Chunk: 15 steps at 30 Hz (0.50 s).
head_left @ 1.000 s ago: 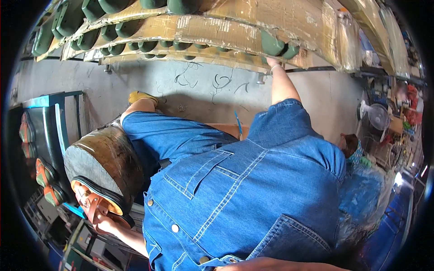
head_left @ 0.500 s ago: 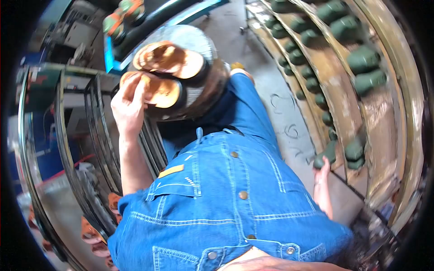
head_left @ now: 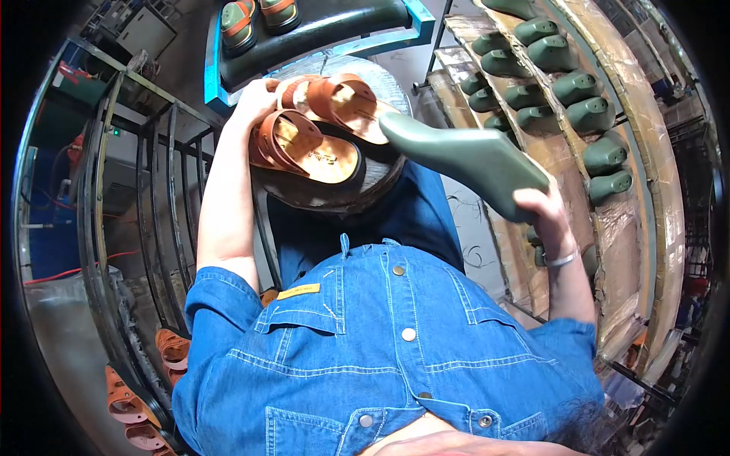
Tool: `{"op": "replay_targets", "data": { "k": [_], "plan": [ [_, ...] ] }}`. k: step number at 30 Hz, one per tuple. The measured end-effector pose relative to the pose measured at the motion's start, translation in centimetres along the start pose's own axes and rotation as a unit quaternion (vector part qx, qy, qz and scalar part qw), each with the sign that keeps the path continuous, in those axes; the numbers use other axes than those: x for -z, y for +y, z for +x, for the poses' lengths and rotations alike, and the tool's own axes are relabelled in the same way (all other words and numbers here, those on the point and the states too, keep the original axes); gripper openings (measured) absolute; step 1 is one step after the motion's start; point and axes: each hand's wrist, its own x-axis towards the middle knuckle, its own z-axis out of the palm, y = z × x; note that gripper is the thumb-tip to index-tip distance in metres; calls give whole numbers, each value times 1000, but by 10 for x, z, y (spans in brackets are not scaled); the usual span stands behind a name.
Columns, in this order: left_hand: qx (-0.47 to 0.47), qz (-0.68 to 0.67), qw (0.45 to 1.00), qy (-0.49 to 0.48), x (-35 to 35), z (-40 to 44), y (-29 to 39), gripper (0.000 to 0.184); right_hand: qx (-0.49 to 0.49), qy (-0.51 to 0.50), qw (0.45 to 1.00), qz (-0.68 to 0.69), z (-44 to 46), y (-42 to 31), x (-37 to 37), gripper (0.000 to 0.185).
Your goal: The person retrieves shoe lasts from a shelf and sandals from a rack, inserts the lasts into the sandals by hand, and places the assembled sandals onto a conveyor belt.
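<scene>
My right hand (head_left: 544, 209) is closed around the thick end of a dark green shoe last (head_left: 464, 156), held up with its narrow toe pointing left. That toe overlaps the open end of the farther brown strap sandal (head_left: 353, 110) in view. A second brown sandal (head_left: 323, 156) lies nearer to me, its tan insole facing up. Both rest on a round, worn stand (head_left: 304, 196). My left hand (head_left: 257, 102) is curled at the left end of the farther sandal and grips it there; its fingertips are partly hidden.
A slanted rack (head_left: 639, 220) on the right carries several green lasts (head_left: 589, 114). Beyond the stand, a blue-framed black roller (head_left: 327, 38) bears sandals on lasts (head_left: 238, 29). Metal racking (head_left: 95, 197) stands left, with more brown sandals (head_left: 125, 395) low down.
My right hand has brought the green last from the rack up and left to the sandals. My left hand has shifted from the nearer sandal to the farther one's left end. The view has tilted.
</scene>
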Motion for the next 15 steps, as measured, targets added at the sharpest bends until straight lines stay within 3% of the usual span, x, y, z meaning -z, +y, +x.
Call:
{"op": "replay_targets", "data": {
  "k": [1,4,5,6,8,10,15],
  "plan": [
    [-10,-13,1000,-15,0,5,-6,40,13,-12,1000,-3,21,-9,-14,69],
    [-14,-86,996,-19,-6,7,-9,36,90,-82,975,-188,78,-18,-50,73],
    [-30,-95,994,-34,-8,8,-6,36,95,-106,958,-248,95,-22,-62,80],
    [-44,-103,992,-50,-8,8,-7,36,118,-65,915,-380,116,1,-66,90],
    [-51,-92,993,-55,-15,18,-14,37,204,-74,901,-375,153,22,-85,94],
    [-58,-77,995,-3,-20,25,-21,42,214,-65,896,-383,168,23,-101,94],
    [-49,-116,992,-24,-12,38,-16,43,261,-30,897,-355,173,40,-113,88]
  ]
}}
